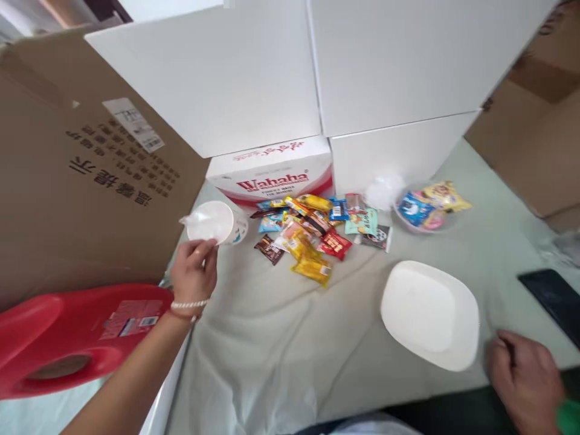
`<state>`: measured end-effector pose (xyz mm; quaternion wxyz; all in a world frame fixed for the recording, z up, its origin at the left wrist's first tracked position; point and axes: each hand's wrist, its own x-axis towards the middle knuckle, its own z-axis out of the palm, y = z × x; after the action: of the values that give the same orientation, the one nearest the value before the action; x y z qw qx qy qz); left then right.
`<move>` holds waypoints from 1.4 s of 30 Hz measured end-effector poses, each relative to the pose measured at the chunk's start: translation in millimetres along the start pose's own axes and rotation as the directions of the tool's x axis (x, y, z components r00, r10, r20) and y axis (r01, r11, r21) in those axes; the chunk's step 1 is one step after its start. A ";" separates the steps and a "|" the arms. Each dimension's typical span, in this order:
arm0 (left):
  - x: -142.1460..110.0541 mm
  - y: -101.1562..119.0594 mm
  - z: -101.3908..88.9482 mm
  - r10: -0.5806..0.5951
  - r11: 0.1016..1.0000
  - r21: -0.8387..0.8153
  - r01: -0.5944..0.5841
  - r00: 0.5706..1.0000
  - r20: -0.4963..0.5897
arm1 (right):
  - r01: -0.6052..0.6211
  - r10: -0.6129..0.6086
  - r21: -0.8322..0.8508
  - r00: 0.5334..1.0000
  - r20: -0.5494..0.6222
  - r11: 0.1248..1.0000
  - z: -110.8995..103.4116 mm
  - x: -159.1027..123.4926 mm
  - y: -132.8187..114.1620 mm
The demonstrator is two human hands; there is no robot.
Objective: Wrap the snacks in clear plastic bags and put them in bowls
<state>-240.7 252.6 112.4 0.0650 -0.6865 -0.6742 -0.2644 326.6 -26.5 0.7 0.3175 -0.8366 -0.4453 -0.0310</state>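
Observation:
My left hand (194,275) is closed in a pinch at the near rim of a white paper cup (239,229). The cup has a small blue-green print on its side. A piece of translucent plastic (211,225) lies over or inside its mouth and sticks out at the left. To the cup's right is a pile of small wrapped snacks (312,223) in yellow, red, blue and brown. Beside a white rounded-square bowl (463,320), my right hand (528,380) rests at the table's near edge, its fingers curled, with nothing visible in them.
A Wahaha carton (272,172) stands behind the snacks, under white panels (254,78). A clear bowl (446,225) with bagged snacks sits at the right, beside a crumpled white bag (385,192). A phone (555,302) lies far right. Left are a cardboard box (58,199) and a red container (104,314).

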 end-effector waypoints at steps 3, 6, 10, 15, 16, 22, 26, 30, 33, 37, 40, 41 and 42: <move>-77.4 41.1 -25.6 0.239 0.968 -0.077 -0.238 0.971 -0.001 | 0.124 -0.126 0.032 0.990 0.067 0.992 -8.0 -1.0 15.2; -147.2 91.4 -38.4 0.378 0.903 -0.218 -0.370 0.926 -0.007 | 0.094 -0.094 0.107 0.996 -0.013 0.990 -25.6 7.4 9.9; -208.7 154.5 -34.1 0.393 0.855 -0.365 -0.369 0.919 -0.008 | 0.186 -0.134 0.191 0.957 -0.257 0.964 -54.5 18.9 -41.9; -237.7 192.2 -12.0 0.496 0.774 -0.462 -0.432 0.868 0.020 | 0.597 -0.644 0.461 0.762 -0.070 0.657 -72.0 24.5 -153.3; -240.1 195.0 -8.9 0.517 0.759 -0.470 -0.450 0.856 0.016 | 0.649 -0.770 0.503 0.636 0.053 0.570 -68.5 24.7 -174.6; -252.8 198.0 1.3 0.506 0.739 -0.513 -0.438 0.863 -0.007 | 0.767 -0.664 0.412 0.024 0.748 0.492 -11.9 19.3 -255.8; -259.8 195.7 9.7 0.429 0.712 -0.591 -0.380 0.901 -0.063 | 0.839 -0.441 0.287 -0.062 0.895 0.463 5.1 11.2 -282.9; -260.3 191.2 16.7 0.410 0.704 -0.593 -0.391 0.905 -0.110 | 0.853 -0.340 0.248 -0.090 0.936 0.458 7.2 5.3 -299.4; -259.5 185.7 20.1 0.398 0.710 -0.593 -0.380 0.911 -0.107 | 0.852 -0.267 0.190 -0.061 0.962 0.488 10.7 5.1 -296.9; -258.2 177.8 22.3 0.353 0.732 -0.598 -0.327 0.932 -0.077 | 0.767 -0.411 0.275 -0.016 0.912 0.580 1.6 9.3 -273.3; -254.8 173.4 18.8 0.363 0.715 -0.627 -0.308 0.931 -0.043 | 0.601 -0.588 0.455 0.032 0.808 0.658 -22.4 19.0 -252.6; -252.9 172.4 16.4 0.386 0.695 -0.649 -0.309 0.922 -0.026 | 0.522 -0.637 0.518 0.066 0.768 0.678 -31.8 25.1 -247.1; -250.7 171.6 13.6 0.419 0.668 -0.675 -0.314 0.908 -0.007 | 0.434 -0.674 0.572 0.119 0.729 0.696 -40.7 33.3 -242.8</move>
<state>-59.9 21.0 33.7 -0.1810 -0.8033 -0.3866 -0.4153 170.3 72.5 166.6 0.0709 -0.4348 -0.8199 0.3656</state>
